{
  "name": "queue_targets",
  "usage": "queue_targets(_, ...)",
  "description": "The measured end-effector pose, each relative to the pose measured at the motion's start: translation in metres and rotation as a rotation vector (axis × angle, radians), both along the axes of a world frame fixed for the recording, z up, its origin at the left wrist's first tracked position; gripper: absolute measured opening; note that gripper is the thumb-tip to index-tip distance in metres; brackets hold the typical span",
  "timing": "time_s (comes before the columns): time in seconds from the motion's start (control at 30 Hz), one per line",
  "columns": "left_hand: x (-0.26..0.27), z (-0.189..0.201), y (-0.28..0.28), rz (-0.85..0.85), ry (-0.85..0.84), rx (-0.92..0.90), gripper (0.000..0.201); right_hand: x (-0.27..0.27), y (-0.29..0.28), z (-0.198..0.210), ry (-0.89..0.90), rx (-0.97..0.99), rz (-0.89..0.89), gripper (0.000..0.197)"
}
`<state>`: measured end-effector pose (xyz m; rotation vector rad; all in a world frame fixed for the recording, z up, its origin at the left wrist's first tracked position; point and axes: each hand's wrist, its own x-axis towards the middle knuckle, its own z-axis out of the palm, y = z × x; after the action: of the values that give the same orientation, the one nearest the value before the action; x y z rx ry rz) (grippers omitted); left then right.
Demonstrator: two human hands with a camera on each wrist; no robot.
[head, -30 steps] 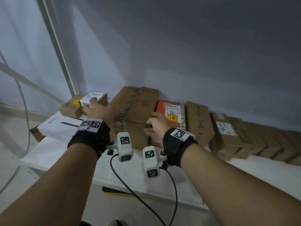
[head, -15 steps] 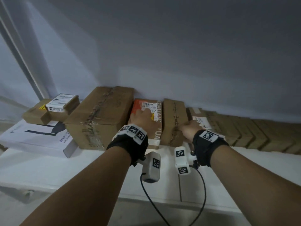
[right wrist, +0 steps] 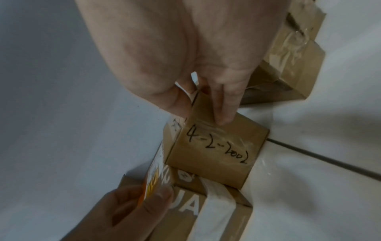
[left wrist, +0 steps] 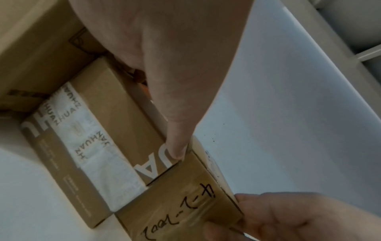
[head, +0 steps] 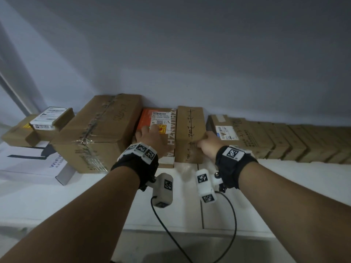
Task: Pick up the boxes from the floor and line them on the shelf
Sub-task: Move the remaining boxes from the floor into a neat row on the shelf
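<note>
Boxes stand in a row on the white shelf, against the wall. My left hand lies flat on the orange-topped box. Its thumb runs straight down the taped front to the corner of the neighbouring box. My right hand grips the narrow brown box with handwriting. In the right wrist view a finger lies on that box's front face, and the thumb is at its upper edge. Both boxes touch side by side.
A large taped brown box stands left of the orange one. Further left are a white WiFi box and two small stacked boxes. On the right are a labelled box and several brown boxes. Sensor cables hang below my wrists.
Both hands have moved right along the row, from the small left box and the large brown box onto the orange box and the narrow brown box. They have hardly shifted in the last half second.
</note>
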<state>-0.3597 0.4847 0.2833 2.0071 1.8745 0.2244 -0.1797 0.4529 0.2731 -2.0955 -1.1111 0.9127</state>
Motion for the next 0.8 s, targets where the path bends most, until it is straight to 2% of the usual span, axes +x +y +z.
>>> queue_targets(0.13, 0.008, -0.001, -0.011, -0.040, 0.030, -0.018, 0.076, 0.007, -0.014, 0.023, -0.004, -0.069, 0.138, 0.030)
queue_targets(0.27, 0.024, 0.002, -0.024, -0.103, 0.081, 0.014, 0.060, 0.013, -0.022, 0.031, -0.088, -0.127, 0.167, 0.032)
queue_targets(0.37, 0.035, 0.013, -0.033, -0.126, 0.089, 0.042, 0.050, 0.024, -0.033, 0.030, -0.123, -0.110, 0.113, 0.041)
queue_targets(0.47, 0.052, 0.023, -0.039, -0.209, 0.084, 0.042, 0.044, 0.045, -0.045, 0.029, -0.384, -0.132, 0.039, 0.056)
queue_targets(0.53, 0.061, 0.022, -0.036, -0.250, 0.046, 0.047, 0.047, 0.059, -0.049, 0.030, -0.601, -0.179, 0.115, 0.061)
queue_targets(0.57, 0.065, 0.019, -0.034, -0.265, 0.042, 0.057, 0.050, 0.067, -0.050, 0.029, -0.620, -0.180, 0.147, 0.062)
queue_targets(0.7, 0.079, 0.008, -0.026, -0.342, 0.132, 0.117, 0.060, 0.085, -0.049, 0.031, -0.461, -0.212, 0.129, 0.057)
queue_targets(0.73, 0.082, 0.005, -0.024, -0.355, 0.148, 0.128, 0.062, 0.084, -0.048, 0.030, -0.393, -0.188, 0.089, 0.061)
queue_targets(0.8, 0.087, -0.001, -0.022, -0.372, 0.170, 0.164, 0.063, 0.081, -0.053, 0.032, -0.382, -0.158, 0.138, 0.067)
